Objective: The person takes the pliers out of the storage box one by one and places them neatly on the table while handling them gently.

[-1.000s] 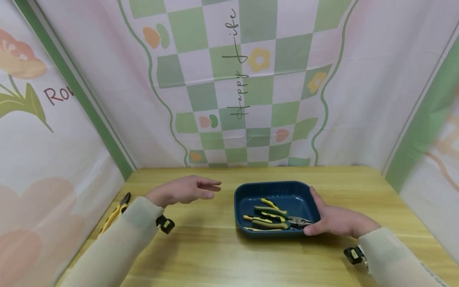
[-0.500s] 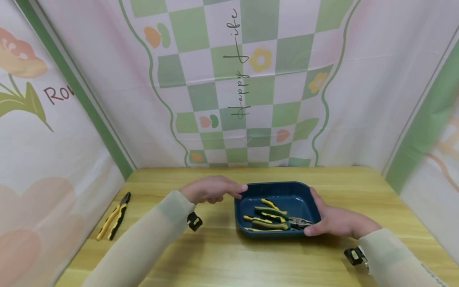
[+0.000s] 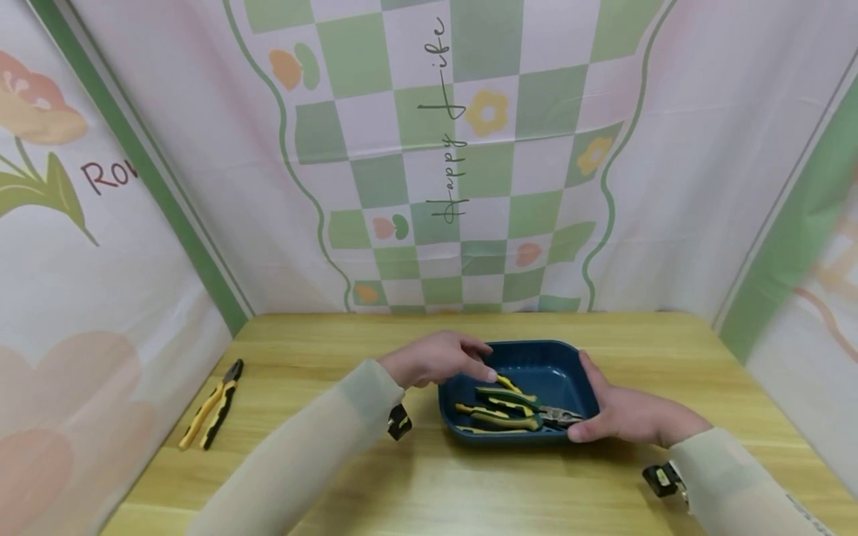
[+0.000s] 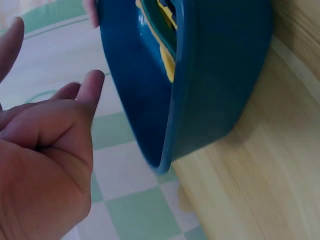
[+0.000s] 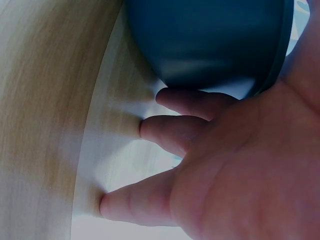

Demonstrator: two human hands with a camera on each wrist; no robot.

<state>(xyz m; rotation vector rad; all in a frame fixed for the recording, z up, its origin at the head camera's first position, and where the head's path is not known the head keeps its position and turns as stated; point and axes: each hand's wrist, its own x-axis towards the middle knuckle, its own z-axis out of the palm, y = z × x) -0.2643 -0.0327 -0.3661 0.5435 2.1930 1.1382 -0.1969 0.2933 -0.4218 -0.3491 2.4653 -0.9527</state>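
A dark blue rectangular box (image 3: 546,366) stands on the table with several pliers inside. The pliers (image 3: 509,398) on top have green-and-yellow handles and metal jaws pointing right; black-and-yellow handles show beneath them. My left hand (image 3: 442,359) hovers over the box's back left corner, its thumb close to a yellow handle (image 3: 507,383) and its fingers loosely bent around nothing. At the right end, my right hand (image 3: 630,409) holds the box by its wall, the thumb at the front corner. In the right wrist view, several fingers (image 5: 140,202) reach down towards the table outside the box.
Another pair of pliers (image 3: 213,406), with yellow-and-black handles, lies slightly spread on the left side of the wooden table (image 3: 335,484). A printed cloth (image 3: 429,186) hangs behind the table and along both sides. Each wrist bears a small black device (image 3: 399,423).
My left hand has moved right, from beside the box to above its left part, uncovering the pliers on the table. The right hand and the box have stayed still.
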